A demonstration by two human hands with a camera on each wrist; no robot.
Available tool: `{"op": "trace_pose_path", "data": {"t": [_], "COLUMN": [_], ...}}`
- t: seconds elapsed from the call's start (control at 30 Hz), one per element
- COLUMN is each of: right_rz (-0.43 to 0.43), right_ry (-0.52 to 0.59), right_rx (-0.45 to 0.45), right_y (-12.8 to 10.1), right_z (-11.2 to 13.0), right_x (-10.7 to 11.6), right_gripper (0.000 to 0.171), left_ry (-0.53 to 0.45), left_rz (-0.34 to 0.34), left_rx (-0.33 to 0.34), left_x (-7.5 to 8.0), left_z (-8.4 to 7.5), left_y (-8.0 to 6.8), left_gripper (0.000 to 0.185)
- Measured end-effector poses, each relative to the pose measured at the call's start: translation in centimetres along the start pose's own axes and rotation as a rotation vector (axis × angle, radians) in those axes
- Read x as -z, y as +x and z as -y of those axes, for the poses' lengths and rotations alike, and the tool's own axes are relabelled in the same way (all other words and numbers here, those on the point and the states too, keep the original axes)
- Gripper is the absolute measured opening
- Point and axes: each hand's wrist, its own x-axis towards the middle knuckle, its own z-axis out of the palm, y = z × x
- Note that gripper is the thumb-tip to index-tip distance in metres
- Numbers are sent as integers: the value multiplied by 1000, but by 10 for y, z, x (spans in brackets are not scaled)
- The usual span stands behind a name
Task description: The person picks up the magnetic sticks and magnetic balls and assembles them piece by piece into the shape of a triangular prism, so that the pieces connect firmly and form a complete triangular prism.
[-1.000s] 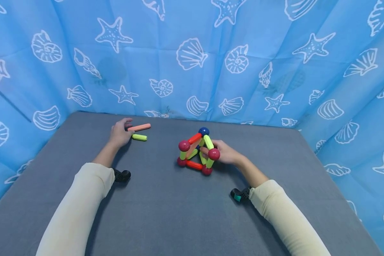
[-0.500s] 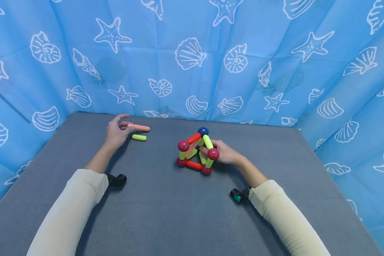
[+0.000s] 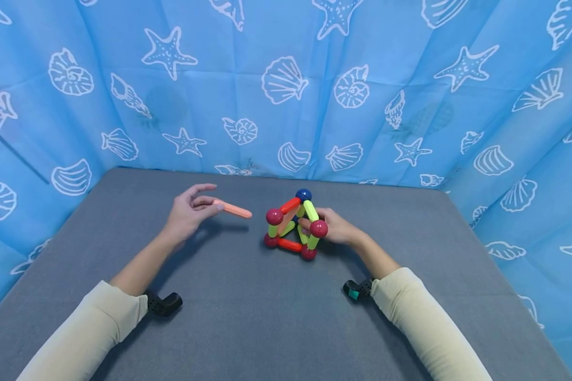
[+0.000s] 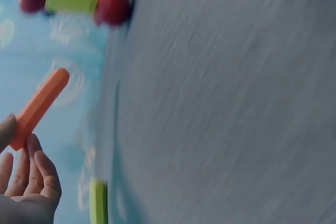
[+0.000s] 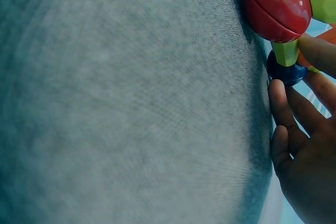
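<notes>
We see a smooth orange rod (image 3: pixel 233 210) pinched at one end by the left hand (image 3: pixel 187 214), lifted off the grey felt table (image 3: pixel 248 317) since a second ago, now near the ball-and-stick frame (image 3: pixel 295 227) that the right hand (image 3: pixel 336 228) grips; open mat lies in front.

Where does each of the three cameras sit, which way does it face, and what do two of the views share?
Head: worn on the head, facing forward and down at the grey table; both sleeved forearms show, the left hand pinching an orange stick, and the right hand holding the stick-and-ball frame.
Left wrist: looks along the table past the left fingers at that stick; blurred.
Right wrist: looks close across the table at a red ball and the right fingers.
Shared: head and left wrist both show the stick and frame.
</notes>
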Motion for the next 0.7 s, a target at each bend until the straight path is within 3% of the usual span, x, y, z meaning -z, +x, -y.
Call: {"op": "trace_pose_path", "data": {"t": [0.33,0.57,0.7], "right_rz": [-10,-18,-14], "right_ry": [-7,-20,-24], "right_rx": [3,-24,-28], "right_y": [-2,0,0], "right_z": [0,0,1], "right_x": [0,1,-1], "right_gripper": [20,24,25], "left_ry": [-66,-64,-40], "left_rz": [181,198,151], "left_rx": [60,112,123], "left_x": [-44,-78,-96], "left_z": [-3,-8,-14], "left_y": [-23,-28,-31], "left_gripper": [51,51,50]}}
